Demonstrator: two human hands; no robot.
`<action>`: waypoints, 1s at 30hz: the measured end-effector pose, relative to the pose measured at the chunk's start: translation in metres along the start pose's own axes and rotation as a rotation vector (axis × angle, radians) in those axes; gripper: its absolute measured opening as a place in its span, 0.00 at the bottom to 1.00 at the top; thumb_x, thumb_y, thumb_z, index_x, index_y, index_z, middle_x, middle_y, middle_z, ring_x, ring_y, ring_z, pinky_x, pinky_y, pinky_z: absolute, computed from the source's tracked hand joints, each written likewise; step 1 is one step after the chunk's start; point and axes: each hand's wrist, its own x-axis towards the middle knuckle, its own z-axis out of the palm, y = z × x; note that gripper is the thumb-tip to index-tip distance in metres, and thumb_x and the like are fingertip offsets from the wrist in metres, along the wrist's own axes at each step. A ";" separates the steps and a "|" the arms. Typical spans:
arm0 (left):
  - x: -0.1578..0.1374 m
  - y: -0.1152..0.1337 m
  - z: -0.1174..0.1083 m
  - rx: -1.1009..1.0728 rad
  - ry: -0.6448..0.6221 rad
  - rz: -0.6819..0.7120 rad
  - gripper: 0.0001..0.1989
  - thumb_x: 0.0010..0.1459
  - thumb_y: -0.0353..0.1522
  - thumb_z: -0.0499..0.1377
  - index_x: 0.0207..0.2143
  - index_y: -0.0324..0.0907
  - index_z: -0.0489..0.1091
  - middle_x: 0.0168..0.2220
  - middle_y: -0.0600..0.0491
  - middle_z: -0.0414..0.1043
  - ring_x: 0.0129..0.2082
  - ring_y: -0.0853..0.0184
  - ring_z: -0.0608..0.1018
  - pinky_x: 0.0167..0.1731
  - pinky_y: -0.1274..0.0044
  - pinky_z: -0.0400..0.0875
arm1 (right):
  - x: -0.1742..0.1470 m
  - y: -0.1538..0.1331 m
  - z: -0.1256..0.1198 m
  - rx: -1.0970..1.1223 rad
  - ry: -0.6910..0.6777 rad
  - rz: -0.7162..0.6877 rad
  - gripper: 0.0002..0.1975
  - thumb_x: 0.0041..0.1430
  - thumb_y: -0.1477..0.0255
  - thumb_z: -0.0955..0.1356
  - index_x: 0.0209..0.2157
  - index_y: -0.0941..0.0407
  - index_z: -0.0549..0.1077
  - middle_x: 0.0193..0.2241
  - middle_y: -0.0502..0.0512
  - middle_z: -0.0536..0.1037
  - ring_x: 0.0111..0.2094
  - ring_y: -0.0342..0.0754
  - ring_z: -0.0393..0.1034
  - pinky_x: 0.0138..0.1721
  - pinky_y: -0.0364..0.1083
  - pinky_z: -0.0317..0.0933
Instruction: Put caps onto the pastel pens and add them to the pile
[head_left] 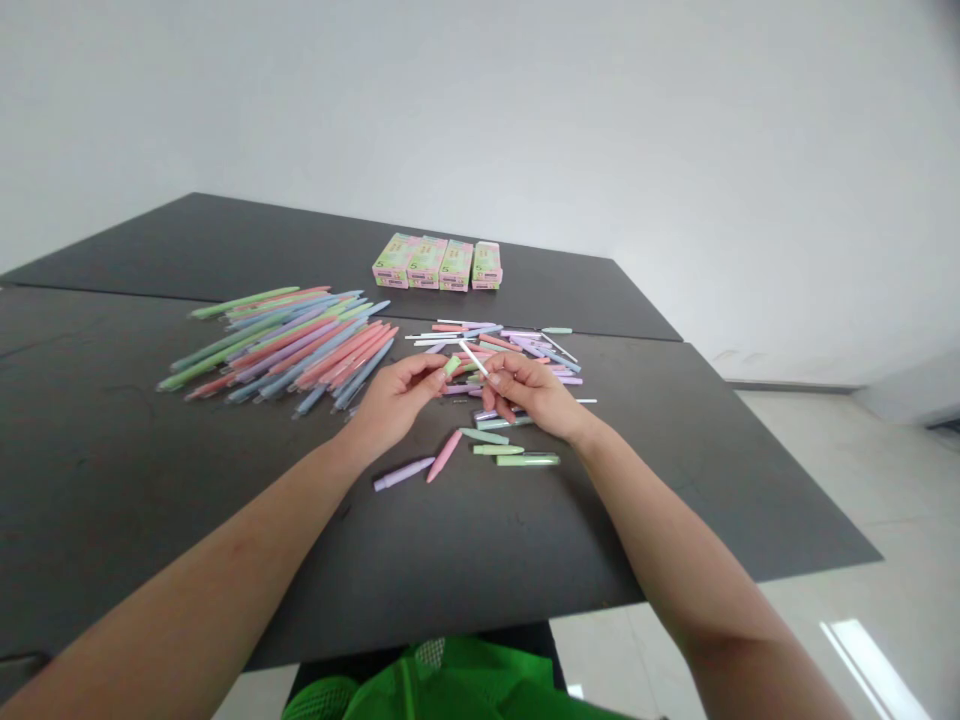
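Observation:
My left hand (397, 403) is closed round a light green pen barrel (452, 365), whose end sticks out past the fingertips. In my right hand (529, 392), pinched between thumb and fingers, is a thin white pen refill (473, 357) that slants up to the left. The two pieces are close together but apart. Under and behind the hands lies a loose heap of pen parts (517, 342) in several colours, with white refills among them. Nearer me lie a pink pen barrel (445, 456), a purple barrel (403, 473) and several green pieces (527, 460).
To the left lies a large pile of whole pens (300, 340) in green, blue, red and purple. Small green and pink boxes (455, 264) stand in a row at the back. The dark table (187, 470) has a seam across it, and its right edge drops to a pale floor.

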 end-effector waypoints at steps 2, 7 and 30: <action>0.000 0.000 0.000 -0.014 -0.006 0.000 0.17 0.56 0.42 0.59 0.42 0.39 0.75 0.34 0.51 0.77 0.33 0.65 0.75 0.40 0.73 0.70 | 0.000 -0.001 -0.001 0.019 -0.019 0.027 0.11 0.64 0.63 0.65 0.36 0.57 0.66 0.26 0.49 0.75 0.18 0.37 0.64 0.20 0.38 0.56; 0.000 -0.002 -0.001 -0.022 -0.021 0.006 0.18 0.56 0.43 0.60 0.42 0.40 0.75 0.38 0.50 0.77 0.34 0.65 0.75 0.40 0.73 0.70 | -0.002 -0.003 -0.002 0.243 -0.036 0.113 0.17 0.61 0.66 0.67 0.50 0.53 0.63 0.33 0.50 0.77 0.22 0.41 0.73 0.22 0.39 0.64; 0.001 -0.005 0.000 0.008 0.005 -0.041 0.20 0.55 0.45 0.60 0.41 0.40 0.75 0.36 0.50 0.77 0.33 0.64 0.76 0.41 0.72 0.71 | 0.001 0.000 0.007 0.063 0.204 0.039 0.20 0.61 0.54 0.64 0.34 0.58 0.71 0.21 0.49 0.75 0.17 0.39 0.69 0.19 0.38 0.61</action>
